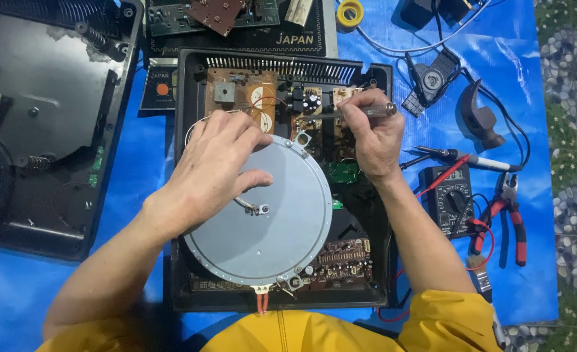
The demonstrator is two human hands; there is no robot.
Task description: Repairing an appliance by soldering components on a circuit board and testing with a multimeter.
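An opened black appliance housing point(184, 117) lies on a blue sheet, with brown circuit boards point(239, 94) at its far end. A grey round metal disc point(269, 228) covers most of the housing. My left hand point(213, 163) rests flat on the disc's upper left, fingers spread over its rim. My right hand point(376, 133) holds a thin screwdriver point(360, 112) sideways, its tip pointing left at the boards near the black capacitors point(311, 101).
Another black housing shell point(47, 124) lies at the left. To the right sit a black multimeter point(448, 199) with red leads, red-handled pliers point(513, 218), a soldering iron point(471, 158), a dark hammer head point(478, 120) and a yellow solder roll point(350, 13).
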